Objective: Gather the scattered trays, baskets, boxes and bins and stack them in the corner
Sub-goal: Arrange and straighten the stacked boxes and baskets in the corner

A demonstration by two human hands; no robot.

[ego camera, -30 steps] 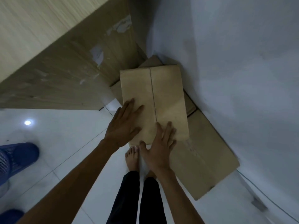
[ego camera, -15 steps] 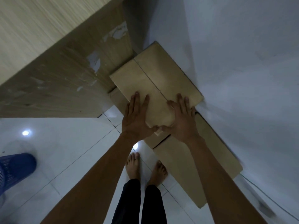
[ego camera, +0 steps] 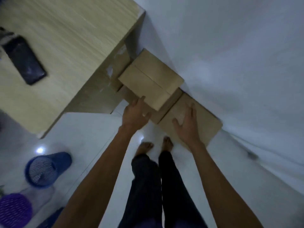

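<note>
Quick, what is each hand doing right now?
Left hand: open, fingertips at the top cardboard box, gripping nothing.
Right hand: open, spread flat over the lower cardboard box.

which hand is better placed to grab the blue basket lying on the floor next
Left, probably. The blue basket lies on its side on the floor at the person's left, on the left hand's side. The right hand is open over the cardboard box by the wall.

Dim bluish indoor light, lamp glare on the glossy floor [ego camera: 40,150], motion blur throughout — wide-angle bending at edges
</note>
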